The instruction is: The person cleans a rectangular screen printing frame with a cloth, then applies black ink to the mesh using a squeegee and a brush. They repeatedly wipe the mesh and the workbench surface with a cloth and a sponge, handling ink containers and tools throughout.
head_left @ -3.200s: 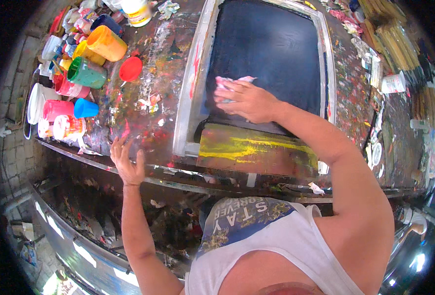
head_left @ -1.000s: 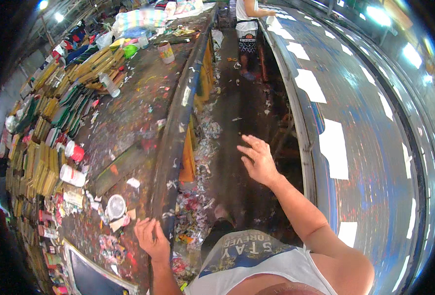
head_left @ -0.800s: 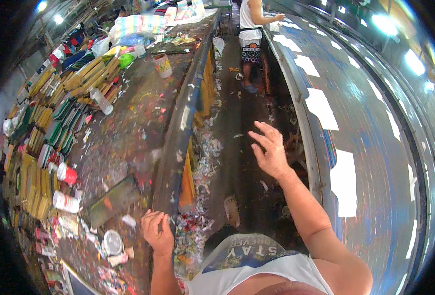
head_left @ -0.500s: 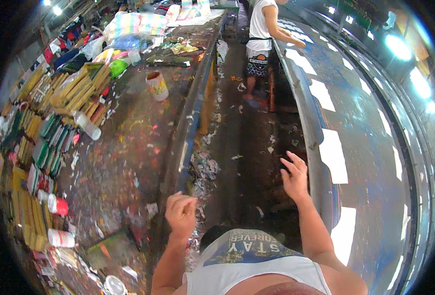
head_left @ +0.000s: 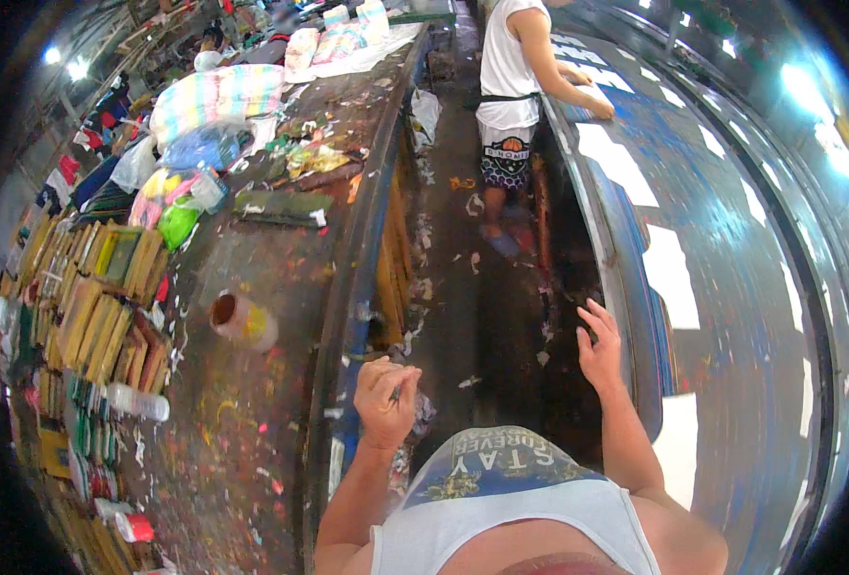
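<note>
A paint-spattered table (head_left: 252, 402) ran along the left; the left hand (head_left: 386, 402), curled with nothing visibly held, hovered by its near edge; the right hand (head_left: 600, 350) was open and empty.

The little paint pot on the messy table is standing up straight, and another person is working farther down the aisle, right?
Not quite. The paint pot lies tipped on its side on the table, as the head view shows. Another person is indeed farther down the aisle.

Two hands (head_left: 386, 402) (head_left: 600, 347); one co-worker (head_left: 511, 86); one lying cup (head_left: 242, 321).
</note>
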Available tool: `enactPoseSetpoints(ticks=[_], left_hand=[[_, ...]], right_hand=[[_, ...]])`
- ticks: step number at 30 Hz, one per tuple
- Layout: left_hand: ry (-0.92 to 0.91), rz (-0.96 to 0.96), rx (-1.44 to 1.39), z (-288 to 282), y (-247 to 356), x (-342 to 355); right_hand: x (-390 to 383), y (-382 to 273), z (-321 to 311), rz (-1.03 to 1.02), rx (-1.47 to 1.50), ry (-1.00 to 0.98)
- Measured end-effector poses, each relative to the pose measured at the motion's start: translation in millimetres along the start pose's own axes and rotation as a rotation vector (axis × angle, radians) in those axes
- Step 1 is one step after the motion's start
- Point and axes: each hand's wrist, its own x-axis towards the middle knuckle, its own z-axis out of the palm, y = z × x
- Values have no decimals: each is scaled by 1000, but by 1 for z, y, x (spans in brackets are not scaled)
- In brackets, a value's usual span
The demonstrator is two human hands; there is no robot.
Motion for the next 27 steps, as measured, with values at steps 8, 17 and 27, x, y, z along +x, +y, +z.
enactPoseSetpoints(ticks=[8,17,27], left_hand=[[69,-114,175,76,-107,125],[216,-180,347,188,-275,253],[310,-250,551,227,-362,385]], right_hand=[[260,0,141,-251,168,-247],[502,45,362,-326,-99,-721],[675,74,530,-323,-289,-1126]])
